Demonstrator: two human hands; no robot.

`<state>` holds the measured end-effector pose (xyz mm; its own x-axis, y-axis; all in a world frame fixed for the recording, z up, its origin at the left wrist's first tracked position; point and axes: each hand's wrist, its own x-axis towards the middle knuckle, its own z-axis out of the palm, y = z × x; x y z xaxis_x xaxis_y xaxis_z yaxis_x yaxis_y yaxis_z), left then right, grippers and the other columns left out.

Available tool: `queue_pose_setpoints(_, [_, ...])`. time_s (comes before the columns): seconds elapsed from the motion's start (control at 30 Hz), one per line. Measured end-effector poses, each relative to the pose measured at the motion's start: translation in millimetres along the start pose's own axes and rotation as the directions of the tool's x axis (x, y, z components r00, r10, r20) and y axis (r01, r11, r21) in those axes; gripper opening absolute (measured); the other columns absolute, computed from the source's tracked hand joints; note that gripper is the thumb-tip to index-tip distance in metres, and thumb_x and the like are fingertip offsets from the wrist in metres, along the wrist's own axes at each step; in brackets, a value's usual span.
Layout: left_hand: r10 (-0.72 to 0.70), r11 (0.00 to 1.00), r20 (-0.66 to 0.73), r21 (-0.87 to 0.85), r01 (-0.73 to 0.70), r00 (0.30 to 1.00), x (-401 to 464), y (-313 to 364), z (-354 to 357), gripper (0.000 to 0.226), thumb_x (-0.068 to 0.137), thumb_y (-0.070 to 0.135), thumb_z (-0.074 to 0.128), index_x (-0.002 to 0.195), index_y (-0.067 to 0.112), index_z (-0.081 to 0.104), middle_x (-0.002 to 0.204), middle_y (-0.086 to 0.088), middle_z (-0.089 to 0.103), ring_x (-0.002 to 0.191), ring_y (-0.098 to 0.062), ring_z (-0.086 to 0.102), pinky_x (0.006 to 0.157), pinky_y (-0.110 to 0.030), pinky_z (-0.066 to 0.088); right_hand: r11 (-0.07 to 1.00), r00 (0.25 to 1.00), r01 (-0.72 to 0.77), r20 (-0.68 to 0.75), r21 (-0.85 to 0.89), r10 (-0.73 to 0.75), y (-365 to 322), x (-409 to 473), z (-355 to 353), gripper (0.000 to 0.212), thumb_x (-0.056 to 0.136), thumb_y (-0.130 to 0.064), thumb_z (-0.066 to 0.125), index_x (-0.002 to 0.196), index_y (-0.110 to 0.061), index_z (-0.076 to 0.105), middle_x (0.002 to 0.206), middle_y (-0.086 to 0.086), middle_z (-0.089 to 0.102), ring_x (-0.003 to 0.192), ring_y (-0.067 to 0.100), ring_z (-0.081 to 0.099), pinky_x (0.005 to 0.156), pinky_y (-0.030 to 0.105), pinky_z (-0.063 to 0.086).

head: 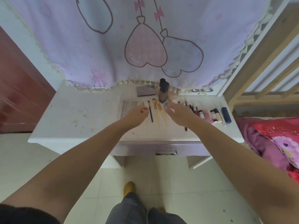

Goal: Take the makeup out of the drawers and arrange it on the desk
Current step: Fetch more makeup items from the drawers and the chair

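Makeup brushes (153, 111) lie between both hands, foundation bottle (163, 91) apparently upright behind.

Makeup brushes (155, 111) aligned on desk (72, 113)

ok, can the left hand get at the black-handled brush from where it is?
Probably yes. The left hand hovers just left of the black-handled brush, which lies flat on the desk with nothing over it. The wooden-handled brushes lie close on its far side, so pinching may nudge them.
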<state>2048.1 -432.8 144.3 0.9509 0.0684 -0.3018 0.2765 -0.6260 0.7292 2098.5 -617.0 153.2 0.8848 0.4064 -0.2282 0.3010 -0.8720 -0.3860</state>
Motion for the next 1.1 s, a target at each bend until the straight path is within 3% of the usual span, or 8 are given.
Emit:
queue_pose_setpoints(0.1, [0.274,0.904,-0.179,0.383,-0.19,0.945,2.6,3.5,7.8,0.042,0.099,0.035,0.036,0.137,0.017,0.044,0.132,-0.005,0.053,0.122,-0.024,0.046,0.106,-0.041,0.032,0.995,0.951,0.01,-0.305,-0.101,-0.041,-7.5,-4.1,16.8,0.045,0.1,-0.041,0.028,0.137,-0.021,0.043,0.147,0.005,0.038,0.136,0.026,0.032,0.113,0.055,0.011])
queue_pose_setpoints(0.2, [0.373,0.772,-0.123,0.591,-0.234,0.92,4.2,-5.6,19.8,0.046,0.099,0.041,0.032,0.141,0.022,0.038,0.141,-0.001,0.044,0.133,-0.023,0.033,0.115,-0.046,0.014,0.958,0.916,-0.03,-0.391,-0.286,-0.089,0.5,-17.0,37.0,0.05,0.101,-0.042,0.028,0.147,-0.022,0.031,0.156,0.007,0.023,0.145,0.026,0.018,0.113,0.058,0.002])
queue_pose_setpoints(0.4, [0.492,0.565,0.093,0.722,-0.399,0.866,22.3,-16.6,41.7,0.052,0.099,0.046,0.025,0.147,0.026,0.025,0.151,-0.001,0.027,0.143,-0.019,0.014,0.115,-0.054,-0.003,0.904,0.896,-0.225,-0.441,-0.365,0.045,24.7,-48.1,54.5,0.053,0.096,-0.041,0.037,0.143,-0.017,0.041,0.149,0.011,0.038,0.139,0.03,0.034,0.107,0.064,0.025])
queue_pose_setpoints(0.6, [0.691,0.402,0.234,0.663,-0.632,0.684,39.1,2.7,57.7,0.049,0.096,0.041,0.044,0.14,0.02,0.043,0.144,-0.013,0.041,0.138,-0.029,0.032,0.11,-0.063,0.013,0.823,0.827,-0.502,-0.425,-0.266,0.368,30.2,-71.3,77.9,0.061,0.096,-0.047,0.01,0.151,-0.021,0.013,0.159,0.008,0.009,0.147,0.025,0.005,0.11,0.064,-0.001])
queue_pose_setpoints(0.7, [0.723,0.313,0.346,0.608,-0.73,0.598,42.5,11.2,67.2,0.051,0.096,0.044,0.031,0.14,0.021,0.043,0.142,-0.013,0.044,0.136,-0.029,0.035,0.109,-0.063,0.017,0.707,0.718,-0.676,-0.402,-0.209,0.568,29.1,-92.8,95.7,0.062,0.093,-0.048,-0.002,0.151,-0.025,-0.005,0.16,0.005,-0.008,0.146,0.023,-0.01,0.11,0.063,-0.009])
queue_pose_setpoints(0.83, [0.775,0.177,0.473,0.475,-0.862,0.42,24.6,18.9,91.6,0.057,0.095,0.046,0.02,0.136,0.019,0.05,0.132,-0.014,0.055,0.126,-0.03,0.049,0.102,-0.064,0.029,0.562,0.543,-0.823,-0.394,-0.078,0.741,16.2,-147.3,127.4,0.058,0.097,-0.046,0.004,0.151,-0.025,-0.002,0.16,0.003,-0.007,0.146,0.021,-0.01,0.109,0.062,-0.012])
queue_pose_setpoints(0.93, [0.749,0.085,0.603,0.324,-0.942,0.275,-4.2,15.4,123.2,0.053,0.095,0.044,0.034,0.143,0.022,0.038,0.144,-0.012,0.041,0.136,-0.027,0.033,0.109,-0.062,0.017,0.411,0.373,-0.911,-0.354,0.038,0.858,-4.0,-200.5,153.8,0.057,0.098,-0.047,0.007,0.151,-0.026,0.001,0.16,0.002,-0.009,0.146,0.02,-0.013,0.109,0.061,-0.014])
queue_pose_setpoints(1.1, [0.617,-0.067,0.785,0.109,-0.992,0.045,-81.2,14.3,176.5,0.059,0.097,0.05,0.023,0.15,0.03,0.007,0.157,-0.004,0.014,0.145,-0.019,0.004,0.113,-0.055,-0.003,0.127,0.074,-0.978,-0.291,0.165,0.954,-56.3,-297.0,201.9,0.062,0.093,-0.05,-0.002,0.151,-0.027,0.0,0.16,0.001,-0.008,0.146,0.02,-0.012,0.105,0.059,-0.02])
